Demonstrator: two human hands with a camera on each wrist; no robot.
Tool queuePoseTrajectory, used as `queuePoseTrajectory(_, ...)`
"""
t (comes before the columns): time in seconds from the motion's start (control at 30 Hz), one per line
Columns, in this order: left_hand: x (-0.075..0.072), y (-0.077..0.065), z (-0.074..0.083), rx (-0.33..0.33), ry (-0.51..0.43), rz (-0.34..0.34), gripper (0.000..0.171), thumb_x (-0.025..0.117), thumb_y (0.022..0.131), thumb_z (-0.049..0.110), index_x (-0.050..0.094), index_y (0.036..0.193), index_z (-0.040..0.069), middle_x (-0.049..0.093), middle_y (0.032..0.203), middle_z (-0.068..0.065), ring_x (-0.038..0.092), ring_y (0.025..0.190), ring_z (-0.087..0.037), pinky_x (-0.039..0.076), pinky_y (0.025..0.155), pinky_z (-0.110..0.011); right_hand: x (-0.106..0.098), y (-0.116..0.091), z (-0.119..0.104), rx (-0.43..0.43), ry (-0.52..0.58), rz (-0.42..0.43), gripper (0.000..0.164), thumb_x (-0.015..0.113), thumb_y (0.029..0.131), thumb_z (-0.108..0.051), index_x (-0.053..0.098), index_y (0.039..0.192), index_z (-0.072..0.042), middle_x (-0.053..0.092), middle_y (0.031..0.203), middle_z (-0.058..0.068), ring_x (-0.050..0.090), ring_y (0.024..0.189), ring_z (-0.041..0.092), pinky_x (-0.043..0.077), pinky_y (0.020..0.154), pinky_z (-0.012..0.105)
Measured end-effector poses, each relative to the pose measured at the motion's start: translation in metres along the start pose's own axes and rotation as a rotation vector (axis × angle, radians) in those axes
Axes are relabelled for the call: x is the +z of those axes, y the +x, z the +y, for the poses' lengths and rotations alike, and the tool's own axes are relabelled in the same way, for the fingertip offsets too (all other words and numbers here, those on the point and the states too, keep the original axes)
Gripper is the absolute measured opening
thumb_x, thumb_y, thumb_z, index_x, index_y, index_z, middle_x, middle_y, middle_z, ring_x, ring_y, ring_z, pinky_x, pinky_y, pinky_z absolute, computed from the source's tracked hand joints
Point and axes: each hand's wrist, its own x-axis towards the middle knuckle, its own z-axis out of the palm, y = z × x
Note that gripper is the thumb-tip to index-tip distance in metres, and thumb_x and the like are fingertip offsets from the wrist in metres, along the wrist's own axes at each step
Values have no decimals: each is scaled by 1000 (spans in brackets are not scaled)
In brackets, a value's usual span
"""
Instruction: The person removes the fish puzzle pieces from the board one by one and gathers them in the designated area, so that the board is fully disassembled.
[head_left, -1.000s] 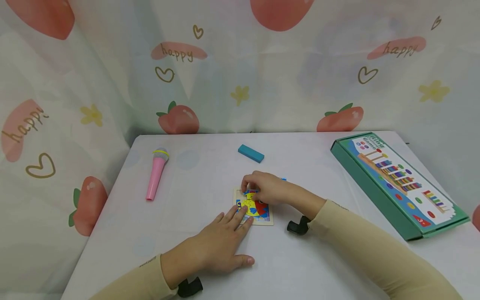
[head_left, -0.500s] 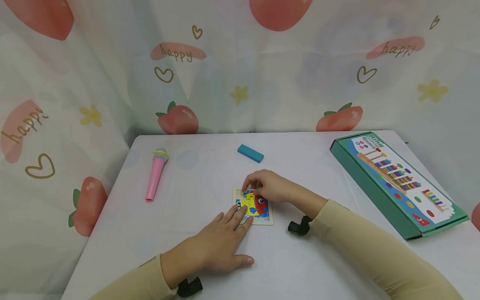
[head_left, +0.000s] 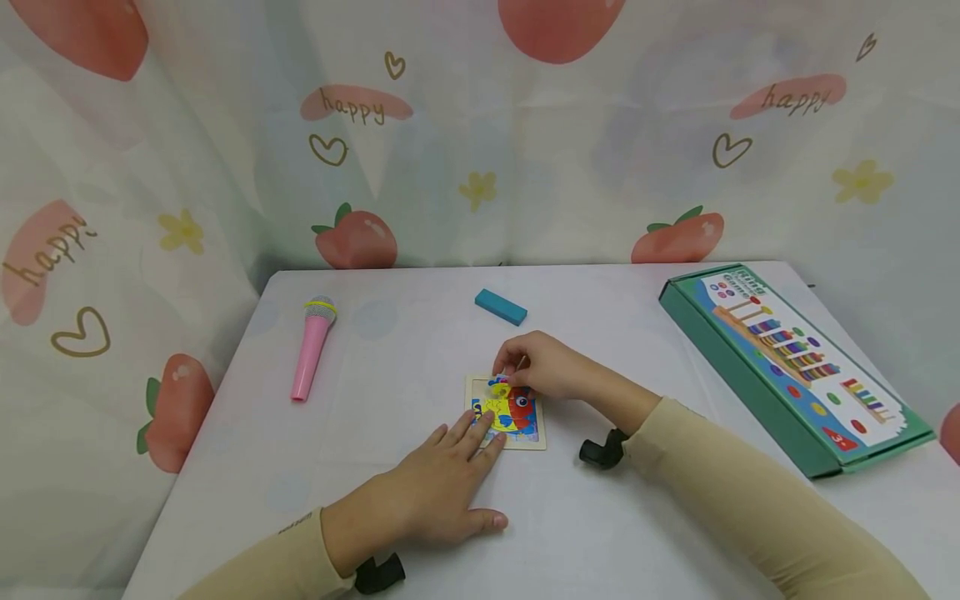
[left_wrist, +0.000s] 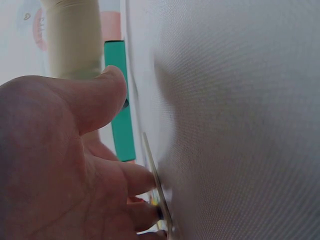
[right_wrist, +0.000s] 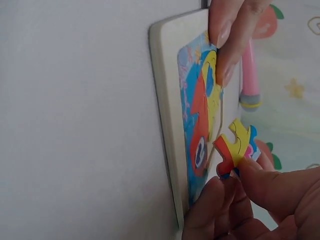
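Note:
A small wooden jigsaw board (right_wrist: 170,75) with a red, yellow and blue fish picture lies mid-table. My left hand (head_left: 442,487) rests flat beside it, its fingertips pressing on the board's near left part. In the right wrist view, my right hand (right_wrist: 265,190) pinches a jigsaw piece (right_wrist: 231,150) in yellow, red and blue between thumb and fingers. That piece is held tilted, just above the board's far side; a bare gap shows there. From the head view, the right hand (head_left: 543,367) covers the board's far right corner.
A blue block (head_left: 501,307) lies beyond the board. The pink toy microphone (head_left: 311,354) is at the left, and a green game box (head_left: 795,367) at the right. Both wrists carry black camera mounts (head_left: 602,451). A patterned cloth hangs behind the white table.
My right hand has shifted a little away and to the right, and the piece in its fingers is lifted and tilted off the board. The left hand has stayed put.

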Motion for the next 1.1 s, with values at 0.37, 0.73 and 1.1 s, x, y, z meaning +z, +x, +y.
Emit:
queuePoseTrajectory(0.37,0,1,1,-14,12,1,104,54,92,85,25,173,27,6,184,-2,5,172,-30,23,135,-60,-33,-18,7,86,-23,29,6,76,99,-7,78,104,-10,67,89,7,64,83,21,60,75,31)
queuePoseTrajectory(0.73,1,1,2,-8,19,6,102,53,94,83,24,173,26,6,184,-2,5,172,-30,24,135,-60,-68,-39,37,176,-78,63,9,72,100,-5,77,108,-7,70,93,9,70,84,22,62,77,32)
queuePoseTrajectory(1.1,0,1,1,-8,9,3,102,53,94,84,23,173,28,5,184,-1,5,172,-30,23,135,-60,-90,-40,65,198,-162,38,9,73,99,-3,78,105,-7,66,91,9,58,85,21,52,71,30)
